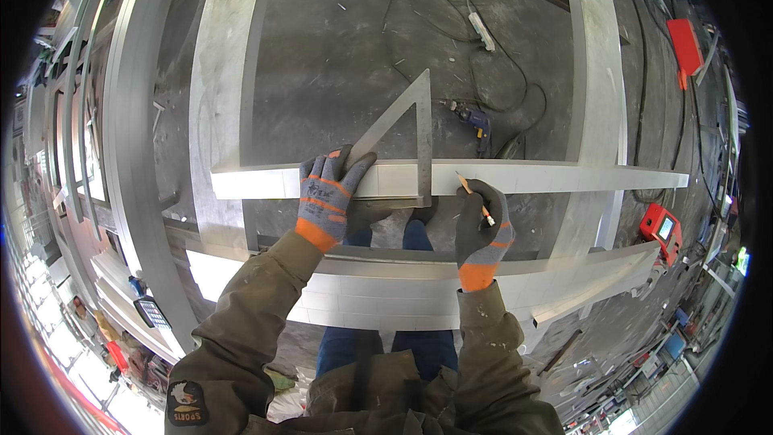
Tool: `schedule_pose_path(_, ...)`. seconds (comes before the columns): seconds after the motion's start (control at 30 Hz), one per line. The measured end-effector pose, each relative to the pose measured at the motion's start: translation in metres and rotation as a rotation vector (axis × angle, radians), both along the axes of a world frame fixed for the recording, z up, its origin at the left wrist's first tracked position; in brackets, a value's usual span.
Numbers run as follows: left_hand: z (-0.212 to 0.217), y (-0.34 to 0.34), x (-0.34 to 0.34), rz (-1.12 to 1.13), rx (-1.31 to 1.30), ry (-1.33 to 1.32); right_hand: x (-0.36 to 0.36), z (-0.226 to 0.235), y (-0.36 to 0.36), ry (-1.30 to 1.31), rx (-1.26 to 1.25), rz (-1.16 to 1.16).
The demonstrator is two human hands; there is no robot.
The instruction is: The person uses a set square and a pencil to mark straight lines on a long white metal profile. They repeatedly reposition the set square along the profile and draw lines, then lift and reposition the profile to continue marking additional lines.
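A long white metal bar (555, 176) lies crosswise in front of me over two wider metal beams. On it rests a metal triangle square (424, 125), its point facing away and its base strip along the bar's near edge. My left hand (326, 192), in a grey and orange work glove, is closed over the square's left corner and the bar. In my gloved right hand (485, 229), a pencil (465, 184) is pinched. Its tip is just right of the square's straight edge, at the bar's far edge.
Nearer to me lies a row of white bars (386, 294). Beyond, a blue power drill (478, 124) and a white power strip (481, 31) with loose cables lie on the dark floor. A red device with a screen (662, 229) stands right; a dark keypad device (151, 312) lies left.
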State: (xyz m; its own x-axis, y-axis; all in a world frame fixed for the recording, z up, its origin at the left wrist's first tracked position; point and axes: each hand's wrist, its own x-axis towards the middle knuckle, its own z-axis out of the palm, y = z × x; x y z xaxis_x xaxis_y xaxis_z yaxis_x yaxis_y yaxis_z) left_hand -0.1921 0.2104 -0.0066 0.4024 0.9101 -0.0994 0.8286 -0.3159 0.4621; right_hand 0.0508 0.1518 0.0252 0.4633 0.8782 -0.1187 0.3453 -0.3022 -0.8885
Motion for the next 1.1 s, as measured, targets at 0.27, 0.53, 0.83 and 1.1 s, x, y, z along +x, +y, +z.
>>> schedule_pose_path(0.27,-0.004,0.002,-0.008,-0.029,0.029,-0.047,-0.004,0.001,0.006,0.060,-0.022,0.019)
schedule_pose_path(0.53,-0.008,0.000,-0.011,-0.036,0.034,-0.051,-0.005,0.001,0.008,-0.001,0.021,0.041)
schedule_pose_path(0.83,-0.008,0.001,-0.012,-0.047,0.024,-0.062,-0.002,-0.007,0.008,-0.128,0.074,0.125)
schedule_pose_path(1.1,-0.008,0.001,-0.012,-0.039,0.027,-0.061,-0.006,-0.008,0.012,-0.160,0.021,0.268)
